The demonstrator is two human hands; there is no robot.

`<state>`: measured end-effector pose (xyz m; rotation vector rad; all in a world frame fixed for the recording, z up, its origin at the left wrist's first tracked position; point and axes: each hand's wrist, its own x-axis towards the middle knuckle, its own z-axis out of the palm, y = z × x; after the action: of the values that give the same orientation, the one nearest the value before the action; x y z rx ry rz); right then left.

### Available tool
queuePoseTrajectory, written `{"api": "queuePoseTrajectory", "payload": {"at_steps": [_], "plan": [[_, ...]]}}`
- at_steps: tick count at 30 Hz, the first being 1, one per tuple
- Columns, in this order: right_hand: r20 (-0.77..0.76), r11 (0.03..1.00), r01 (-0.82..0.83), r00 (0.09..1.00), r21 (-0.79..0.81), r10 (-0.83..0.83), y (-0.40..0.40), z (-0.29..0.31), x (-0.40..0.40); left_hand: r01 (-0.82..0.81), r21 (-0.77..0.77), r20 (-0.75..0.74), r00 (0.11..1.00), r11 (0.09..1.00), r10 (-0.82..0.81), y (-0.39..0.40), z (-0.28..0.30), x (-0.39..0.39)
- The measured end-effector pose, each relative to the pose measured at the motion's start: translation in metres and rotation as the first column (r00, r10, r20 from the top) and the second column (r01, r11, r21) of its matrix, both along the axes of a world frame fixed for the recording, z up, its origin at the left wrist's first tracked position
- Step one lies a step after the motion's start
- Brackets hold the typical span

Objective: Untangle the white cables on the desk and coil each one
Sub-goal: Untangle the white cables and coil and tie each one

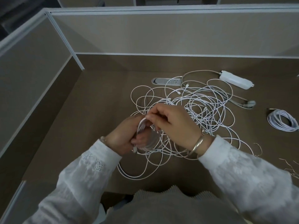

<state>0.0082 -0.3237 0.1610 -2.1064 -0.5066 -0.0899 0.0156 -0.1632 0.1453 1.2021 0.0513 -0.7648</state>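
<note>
My left hand point(123, 138) grips a half-made coil point(145, 136), my right hand point(171, 125) pinches its top loop, above the tangled cables point(202, 107)

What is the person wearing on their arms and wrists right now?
Both arms are in loose white sleeves with lace or embroidered patterning; the left sleeve shows eyelet holes near the cuff. The right wrist carries a plain silver bangle. The left wrist has a pale beaded bracelet. Both hands are bare, with no gloves.

Brown desk point(90, 110); beige partition panels point(161, 33), pale frames
</note>
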Motion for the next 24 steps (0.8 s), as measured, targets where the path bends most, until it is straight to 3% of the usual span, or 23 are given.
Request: {"api": "queuePoseTrajectory", "payload": {"at_steps": [2,4,7,12,15,17,20,24], "plan": [[-0.054,0.999,-0.006,0.999,0.035,0.008,-0.002,-0.003,0.003,0.088,-0.162,-0.128,0.986,0.983,-0.109,-0.002,-0.003,0.000],[-0.074,0.998,0.033,0.997,0.052,-0.029,-0.006,-0.006,0.007,0.145,-0.227,-0.188,0.964,0.963,-0.189,-0.002,-0.007,0.002],[-0.078,0.995,0.097,0.992,-0.006,-0.097,-0.019,-0.008,0.013,0.214,-0.274,-0.196,0.942,0.938,-0.272,0.006,-0.007,0.004],[-0.256,0.984,0.050,0.967,0.174,-0.004,-0.053,-0.025,0.025,0.181,-0.511,-0.213,0.921,0.841,-0.327,0.040,-0.011,0.017],[-0.274,0.996,0.026,0.962,0.086,-0.001,-0.074,-0.040,0.029,0.072,-0.714,-0.239,0.910,0.696,-0.339,0.062,-0.014,0.024],[-0.270,0.997,0.073,0.961,0.028,-0.063,-0.091,-0.050,0.029,-0.014,-0.772,-0.253,0.924,0.636,-0.287,0.080,-0.012,0.029],[-0.260,0.986,0.167,0.952,0.001,-0.161,-0.106,-0.060,0.028,-0.053,-0.773,-0.224,0.955,0.632,-0.195,0.100,-0.010,0.034],[-0.098,0.961,0.221,0.966,-0.168,-0.239,-0.097,-0.068,0.021,-0.058,-0.760,-0.201,0.968,0.648,-0.149,0.099,-0.017,0.039]]}}
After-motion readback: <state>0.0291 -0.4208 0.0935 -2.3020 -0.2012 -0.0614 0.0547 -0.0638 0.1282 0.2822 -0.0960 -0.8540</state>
